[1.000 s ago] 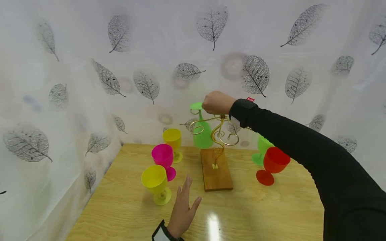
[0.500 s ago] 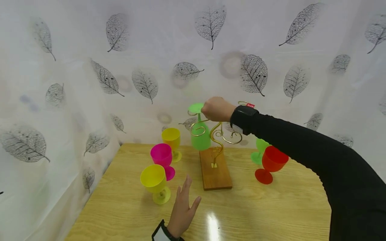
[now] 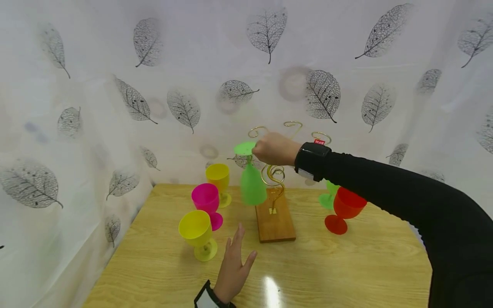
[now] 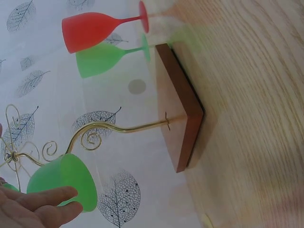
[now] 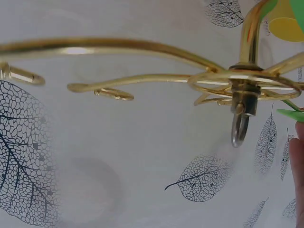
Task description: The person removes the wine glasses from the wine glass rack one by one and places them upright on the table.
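My right hand [image 3: 276, 149] grips a green goblet [image 3: 253, 185] near its foot; the goblet hangs bowl-down. Gold wire arms and the post of a stemware rack [image 3: 277, 173] stand just behind it, on a wooden base [image 3: 275, 222]. In the right wrist view the rack's hub [image 5: 244, 90] is close, and fingertips [image 5: 298, 166] show at the right edge beside the green foot. My left hand [image 3: 233, 271] has its fingers spread over the table and holds nothing. Nearest to it is the front yellow goblet [image 3: 195, 229]. Whether the held goblet touches a rack arm, I cannot tell.
Behind the front yellow goblet stand a magenta goblet [image 3: 206, 198] and another yellow goblet [image 3: 218, 176]. On the right a red goblet [image 3: 348, 203] stands before a green one [image 3: 326, 200], partly behind my right sleeve. A leaf-print curtain [image 3: 231, 60] hangs behind the wooden table [image 3: 327, 265].
My right hand has come down with the green goblet, slightly left and toward me. The rack's upper arms, earlier largely behind the hand, now show above it. The left hand stays put.
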`<state>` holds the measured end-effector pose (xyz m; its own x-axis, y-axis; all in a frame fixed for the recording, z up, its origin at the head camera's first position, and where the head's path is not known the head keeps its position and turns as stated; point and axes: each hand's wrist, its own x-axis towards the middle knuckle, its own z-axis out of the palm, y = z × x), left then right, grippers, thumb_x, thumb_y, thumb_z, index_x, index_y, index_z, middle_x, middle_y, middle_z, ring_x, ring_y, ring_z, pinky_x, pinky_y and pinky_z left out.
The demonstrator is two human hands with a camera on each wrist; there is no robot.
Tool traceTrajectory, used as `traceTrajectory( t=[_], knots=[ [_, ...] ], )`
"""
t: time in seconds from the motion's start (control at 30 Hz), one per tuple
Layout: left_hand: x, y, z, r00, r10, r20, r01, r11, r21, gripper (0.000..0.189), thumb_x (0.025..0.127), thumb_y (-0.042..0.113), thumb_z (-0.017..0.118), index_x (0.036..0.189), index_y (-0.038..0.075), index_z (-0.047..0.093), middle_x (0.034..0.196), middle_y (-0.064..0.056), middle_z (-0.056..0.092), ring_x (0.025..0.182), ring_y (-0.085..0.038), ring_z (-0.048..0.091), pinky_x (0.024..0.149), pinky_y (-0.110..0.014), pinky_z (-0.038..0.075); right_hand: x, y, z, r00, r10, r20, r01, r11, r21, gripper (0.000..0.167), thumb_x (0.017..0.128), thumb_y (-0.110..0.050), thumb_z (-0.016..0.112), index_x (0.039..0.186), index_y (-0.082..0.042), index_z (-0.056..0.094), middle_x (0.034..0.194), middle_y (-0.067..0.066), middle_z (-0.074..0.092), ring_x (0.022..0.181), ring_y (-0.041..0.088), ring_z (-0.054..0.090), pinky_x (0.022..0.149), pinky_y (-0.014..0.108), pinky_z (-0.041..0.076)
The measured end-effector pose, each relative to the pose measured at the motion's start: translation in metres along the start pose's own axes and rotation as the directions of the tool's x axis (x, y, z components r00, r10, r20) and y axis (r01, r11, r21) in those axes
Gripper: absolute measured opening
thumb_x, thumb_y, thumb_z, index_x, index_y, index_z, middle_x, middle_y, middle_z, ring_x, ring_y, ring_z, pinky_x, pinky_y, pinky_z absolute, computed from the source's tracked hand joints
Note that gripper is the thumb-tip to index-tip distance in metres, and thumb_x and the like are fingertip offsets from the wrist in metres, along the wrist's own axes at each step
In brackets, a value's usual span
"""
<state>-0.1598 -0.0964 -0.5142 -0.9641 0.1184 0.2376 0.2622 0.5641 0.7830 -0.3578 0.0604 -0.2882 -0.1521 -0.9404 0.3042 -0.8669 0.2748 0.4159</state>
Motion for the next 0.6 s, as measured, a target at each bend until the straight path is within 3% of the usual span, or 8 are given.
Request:
traceTrajectory(
  t=[0.13, 0.43, 0.6],
  knots=[
    [0.001, 0.001, -0.001, 1.000, -0.013, 0.009, 0.013, 1.000, 0.002, 0.076, 0.095, 0.042, 0.049, 0.150, 0.005, 0.014, 0.156, -0.015, 0.018, 0.142, -0.032, 0.026, 0.112, -0.065, 0.012, -0.003, -0.003, -0.003, 1.000, 0.009, 0.003, -0.009, 1.000, 0.009, 0.027, 0.079, 0.005, 0.057, 0.056, -0.007, 0.050, 0.050, 0.002, 0.047, 0.046, 0.009, 0.032, 0.040, 0.024, 0.037],
    [0.003, 0.003, 0.000, 1.000, -0.012, 0.014, 0.012, 1.000, 0.011, 0.076, 0.095, 0.042, 0.049, 0.150, 0.004, 0.014, 0.155, -0.016, 0.019, 0.141, -0.032, 0.026, 0.113, -0.063, 0.012, -0.016, 0.001, -0.008, 0.999, 0.037, -0.020, -0.037, 0.999, -0.014, 0.030, 0.079, 0.006, 0.057, 0.056, -0.008, 0.045, 0.053, -0.004, 0.027, 0.050, 0.008, 0.021, 0.046, 0.022, 0.020],
    [0.003, 0.002, 0.001, 0.999, -0.028, 0.023, 0.028, 1.000, 0.003, 0.077, 0.095, 0.043, 0.048, 0.151, 0.006, 0.012, 0.156, -0.017, 0.018, 0.142, -0.032, 0.025, 0.113, -0.063, 0.011, -0.021, -0.002, -0.011, 0.996, 0.015, -0.085, -0.016, 1.000, -0.007, 0.034, 0.080, 0.005, 0.058, 0.057, -0.010, 0.039, 0.057, -0.005, 0.018, 0.051, 0.008, 0.017, 0.049, 0.021, 0.015]
  ],
)
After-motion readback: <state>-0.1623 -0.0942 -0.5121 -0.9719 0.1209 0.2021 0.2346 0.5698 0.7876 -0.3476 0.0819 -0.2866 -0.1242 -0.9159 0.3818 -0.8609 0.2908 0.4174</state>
